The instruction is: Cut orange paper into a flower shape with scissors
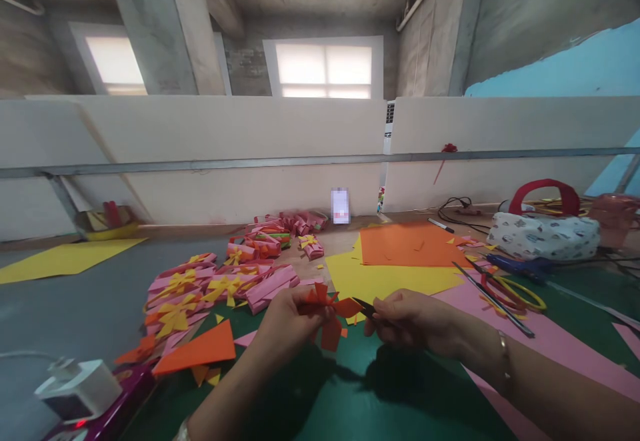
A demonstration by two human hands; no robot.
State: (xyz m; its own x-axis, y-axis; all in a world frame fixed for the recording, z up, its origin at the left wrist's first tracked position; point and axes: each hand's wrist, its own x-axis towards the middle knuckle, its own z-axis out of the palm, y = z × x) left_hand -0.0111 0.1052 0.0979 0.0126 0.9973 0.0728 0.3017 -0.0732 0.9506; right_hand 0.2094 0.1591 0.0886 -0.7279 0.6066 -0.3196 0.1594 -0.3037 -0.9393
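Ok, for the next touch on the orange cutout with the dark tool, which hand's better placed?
Probably your right hand: it holds the dark tool, tip at the orange cutout. Your left hand is gripping the cutout.

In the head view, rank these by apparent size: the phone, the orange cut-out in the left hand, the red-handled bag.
Largest to smallest:
1. Red-handled bag
2. Orange cut-out, partly hidden
3. Phone
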